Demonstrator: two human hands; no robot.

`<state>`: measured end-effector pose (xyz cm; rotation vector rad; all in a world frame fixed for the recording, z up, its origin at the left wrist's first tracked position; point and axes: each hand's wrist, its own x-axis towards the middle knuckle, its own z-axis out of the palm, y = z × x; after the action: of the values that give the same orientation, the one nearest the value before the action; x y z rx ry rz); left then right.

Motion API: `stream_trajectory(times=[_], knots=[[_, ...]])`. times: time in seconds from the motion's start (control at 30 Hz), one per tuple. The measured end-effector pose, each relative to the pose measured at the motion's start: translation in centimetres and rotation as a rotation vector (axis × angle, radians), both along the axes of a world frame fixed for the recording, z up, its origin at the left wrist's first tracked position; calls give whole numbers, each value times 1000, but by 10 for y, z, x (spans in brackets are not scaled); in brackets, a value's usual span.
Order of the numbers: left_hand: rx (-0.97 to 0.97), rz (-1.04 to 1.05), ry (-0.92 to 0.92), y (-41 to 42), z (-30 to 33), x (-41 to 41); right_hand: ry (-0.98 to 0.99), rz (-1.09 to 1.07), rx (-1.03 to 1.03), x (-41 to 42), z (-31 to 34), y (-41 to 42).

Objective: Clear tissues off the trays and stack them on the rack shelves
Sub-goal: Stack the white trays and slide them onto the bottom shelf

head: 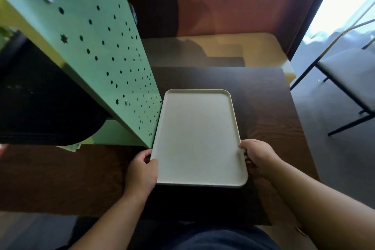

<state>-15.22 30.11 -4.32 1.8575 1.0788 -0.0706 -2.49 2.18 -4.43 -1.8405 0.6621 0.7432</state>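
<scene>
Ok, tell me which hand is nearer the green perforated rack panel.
Left. The left hand grips the tray's left edge just below the green perforated panel; the right hand grips the opposite edge, farther away.

Daylight is pouring in from the window (345, 2) at the upper right, blowing out to near white there. The rest is sitting dim, the dark table (263, 107) soaking up light. The pale tray (197, 138) is catching a soft, even glow. Wide-angle distortion is bending the green perforated rack panel (91, 46) and the frame's edges, and everything is looking slightly soft.
</scene>
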Motion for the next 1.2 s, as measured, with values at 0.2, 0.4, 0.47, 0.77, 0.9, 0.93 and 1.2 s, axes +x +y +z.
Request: stream_trajectory(times=[0.2, 0.4, 0.47, 0.77, 0.9, 0.93, 1.2], knots=[[19, 53, -274, -35, 71, 8, -95, -41, 85, 38, 55, -18], [159, -88, -439, -68, 132, 18, -176, 30, 361, 67, 118, -28], [292, -105, -470, -71, 153, 21, -138, 94, 422, 73, 135, -33], [504, -5, -457, -54, 228, -8, -81, 266, 401, 64, 196, -24], [500, 32, -463, -30, 255, -30, -39, 321, 432, 45, 213, -6], [496, 29, -458, -22, 262, -36, -34, 334, 444, 40, 216, -1], [525, 51, -581, 32, 285, -78, -48, 417, 470, -2, 251, 54]])
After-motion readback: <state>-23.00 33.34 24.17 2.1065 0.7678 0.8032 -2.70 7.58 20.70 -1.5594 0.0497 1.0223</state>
